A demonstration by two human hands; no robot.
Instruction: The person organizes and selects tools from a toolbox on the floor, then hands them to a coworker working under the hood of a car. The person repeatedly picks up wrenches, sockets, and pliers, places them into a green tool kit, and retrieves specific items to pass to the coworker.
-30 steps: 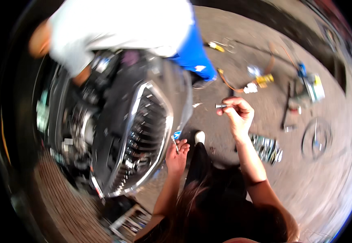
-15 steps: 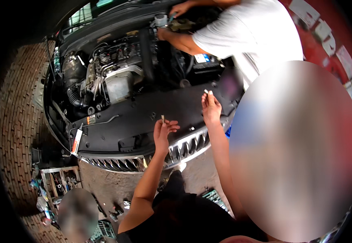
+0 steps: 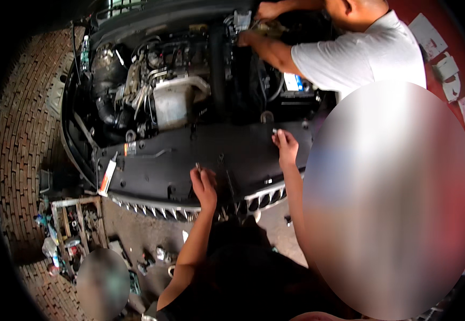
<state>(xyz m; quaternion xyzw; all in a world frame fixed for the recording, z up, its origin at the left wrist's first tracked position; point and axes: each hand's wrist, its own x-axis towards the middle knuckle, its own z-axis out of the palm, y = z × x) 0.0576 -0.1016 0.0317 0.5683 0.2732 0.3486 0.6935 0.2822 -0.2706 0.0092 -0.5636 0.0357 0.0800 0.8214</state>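
My left hand (image 3: 204,186) is raised over the black plastic cover (image 3: 189,147) at the front of an open engine bay. Its thumb and fingers pinch a small, slim metal piece (image 3: 198,166), whose exact kind I cannot make out. Farther right, my right hand (image 3: 288,147) is closed on a small pale piece (image 3: 275,130) that pokes out at the fingertips. Both hands are apart from each other, in front of the engine (image 3: 176,101).
A person in a light shirt (image 3: 350,59) reaches into the bay's far right, near a battery (image 3: 294,83). A white-and-red tube (image 3: 107,176) lies on the cover's left end. A cluttered metal frame (image 3: 77,202) stands at lower left. Blurred patches hide parts of the view.
The view has shifted, so the car sits farther right. My left hand has moved left and toward me, its fingers more curled. My right hand is slightly lower. Both still hold their small pieces.
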